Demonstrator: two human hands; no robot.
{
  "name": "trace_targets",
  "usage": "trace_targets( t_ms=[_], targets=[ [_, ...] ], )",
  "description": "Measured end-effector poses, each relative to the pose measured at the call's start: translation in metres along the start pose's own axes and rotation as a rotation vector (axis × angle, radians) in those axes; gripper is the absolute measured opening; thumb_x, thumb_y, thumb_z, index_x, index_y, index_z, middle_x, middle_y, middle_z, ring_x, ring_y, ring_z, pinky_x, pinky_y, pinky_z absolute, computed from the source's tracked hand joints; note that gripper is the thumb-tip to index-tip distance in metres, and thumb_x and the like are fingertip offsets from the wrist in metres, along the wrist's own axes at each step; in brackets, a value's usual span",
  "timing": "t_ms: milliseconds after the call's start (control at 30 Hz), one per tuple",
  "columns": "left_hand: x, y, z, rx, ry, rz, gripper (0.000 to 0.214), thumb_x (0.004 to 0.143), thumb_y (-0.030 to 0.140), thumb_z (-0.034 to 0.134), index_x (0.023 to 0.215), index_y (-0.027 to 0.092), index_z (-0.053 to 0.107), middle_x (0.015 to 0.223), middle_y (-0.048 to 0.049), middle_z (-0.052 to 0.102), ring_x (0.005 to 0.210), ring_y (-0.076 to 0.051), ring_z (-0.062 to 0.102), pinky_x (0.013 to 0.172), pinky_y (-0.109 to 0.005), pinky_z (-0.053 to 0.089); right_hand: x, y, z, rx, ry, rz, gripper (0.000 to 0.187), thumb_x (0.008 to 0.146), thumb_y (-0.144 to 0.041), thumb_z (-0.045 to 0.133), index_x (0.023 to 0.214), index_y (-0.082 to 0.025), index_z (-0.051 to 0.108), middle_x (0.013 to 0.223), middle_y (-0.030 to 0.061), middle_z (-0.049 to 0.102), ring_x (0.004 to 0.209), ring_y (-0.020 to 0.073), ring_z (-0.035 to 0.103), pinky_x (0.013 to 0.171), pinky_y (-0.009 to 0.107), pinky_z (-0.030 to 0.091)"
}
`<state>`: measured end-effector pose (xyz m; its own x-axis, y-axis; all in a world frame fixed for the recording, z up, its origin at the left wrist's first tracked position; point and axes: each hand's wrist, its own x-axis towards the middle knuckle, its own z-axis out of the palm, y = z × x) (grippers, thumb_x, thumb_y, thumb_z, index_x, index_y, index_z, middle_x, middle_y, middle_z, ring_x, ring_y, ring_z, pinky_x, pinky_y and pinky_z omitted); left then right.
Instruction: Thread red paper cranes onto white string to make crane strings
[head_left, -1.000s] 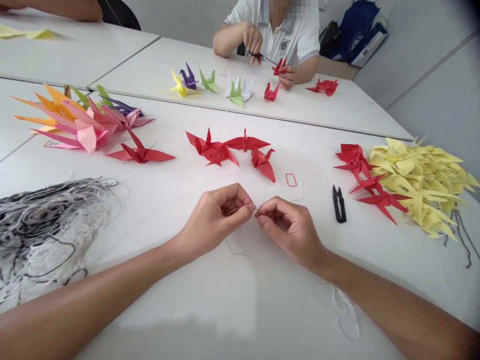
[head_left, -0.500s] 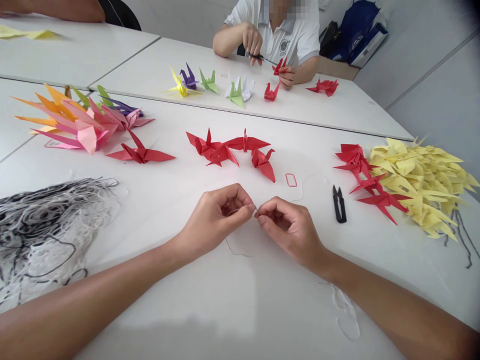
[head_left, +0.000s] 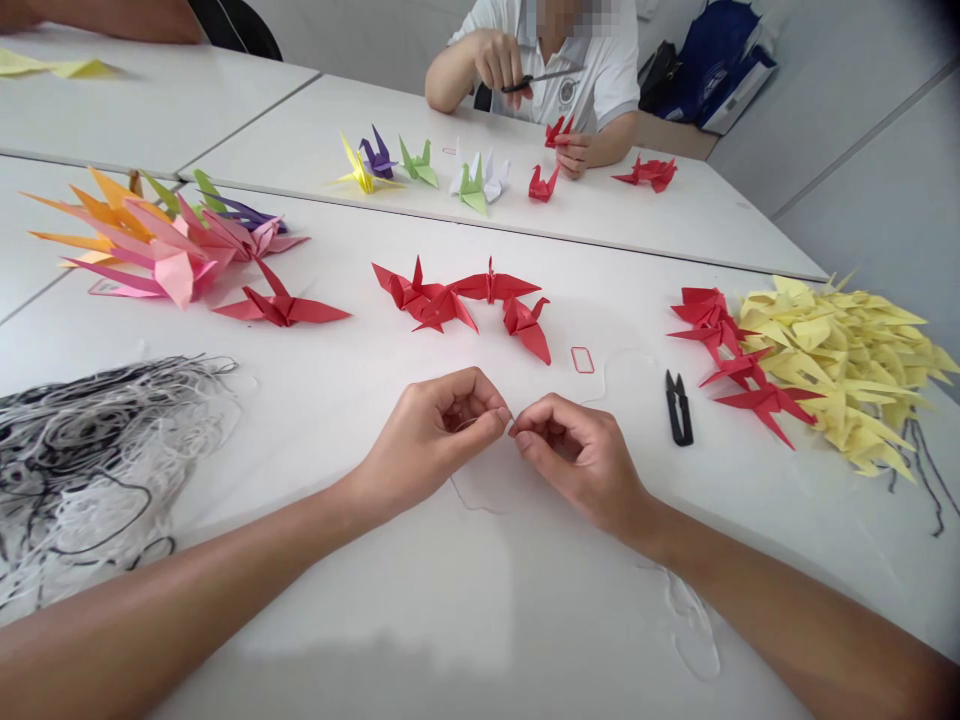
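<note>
My left hand (head_left: pixel 442 425) and my right hand (head_left: pixel 581 455) nearly meet, each closed in a pinch above the white table (head_left: pixel 420 620). Between the fingertips runs a thin white thread (head_left: pixel 472 507), which loops below my left hand. More of it comes out past my right wrist and lies in loose curls. Whether a needle is there is too small to tell. Just beyond my fingers lie several red paper cranes (head_left: pixel 491 285) and a small red-outlined label (head_left: pixel 582 360). Black thread snips (head_left: pixel 679 408) rest to the right of my right hand.
At left lies a tangle of black and white strings (head_left: pixel 97 480), with pink and orange cranes (head_left: pixel 176 260) behind it. Yellow cranes (head_left: pixel 840 350) are heaped at right. Across the table a person (head_left: pixel 540 80) holds scissors (head_left: pixel 536 80) and a red crane.
My hands stay almost where they were, pinched close together. Across the table, the person's scissors have lifted up and away from the red crane.
</note>
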<state>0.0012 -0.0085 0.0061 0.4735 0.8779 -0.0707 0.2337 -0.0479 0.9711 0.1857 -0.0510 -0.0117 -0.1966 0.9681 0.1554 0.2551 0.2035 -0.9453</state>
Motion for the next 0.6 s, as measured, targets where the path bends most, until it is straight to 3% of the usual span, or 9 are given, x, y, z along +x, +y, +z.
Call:
trace_targets(
  t_ms=[600],
  targets=[
    [0.0003,0.0003,0.0013,-0.051,-0.003,-0.015,0.012,0.087,0.025,0.058,0.08,0.017,0.062,0.068,0.0029,0.059,0.057,-0.007,0.047,0.05,-0.018,0.037,-0.0001,0.0004,-0.0006,-0.018,0.013,-0.034,0.01,0.09,-0.017,0.058,0.081,-0.02,0.059,0.072,-0.0026,0.056,0.062,0.0096,0.049,0.056,0.023,0.041]
  ],
)
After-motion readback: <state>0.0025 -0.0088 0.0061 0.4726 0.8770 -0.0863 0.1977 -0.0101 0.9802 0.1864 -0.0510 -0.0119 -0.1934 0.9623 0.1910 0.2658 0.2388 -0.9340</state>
